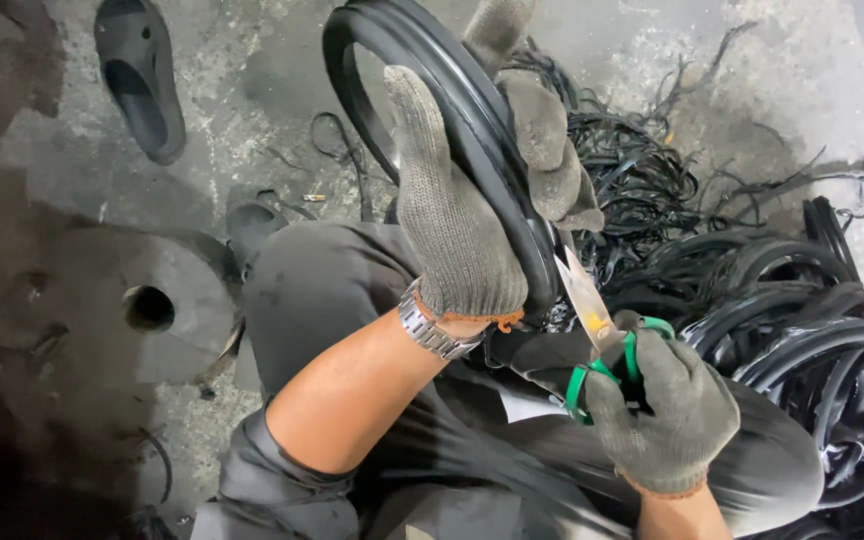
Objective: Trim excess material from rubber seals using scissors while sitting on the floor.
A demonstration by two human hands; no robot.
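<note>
Head view looking straight down at someone sitting in dark trousers point(352, 290), working over their own lap. Both hands wear grey knitted gloves. The left hand point(457, 225) is wrapped around a black rubber ring point(422, 60), thumb side toward the camera and the other fingers curling round the far side, so it's clamped firmly on the ring and holding it upright above the knees. A metal wristwatch point(434, 330) sits just below the glove cuff.

The right hand point(667, 415) is closed through the green handles of a pair of scissors point(602, 345). The blades point up and left, and the tips meet the lower edge of the ring right by the heel of the left hand. Can't really tell how far the blades are parted; they look nearly together from this angle.

To the right, there's a big heap of black rubber rings and strips point(802, 310) lying on the concrete floor point(242, 110), some of it thin tangled trimmings further back. Top left, a dark slide sandal point(140, 80) lies on the floor well away from the hands. On the left, a round grey disc with a hole in its middle point(152, 305) sits just beside the person's knee.
</note>
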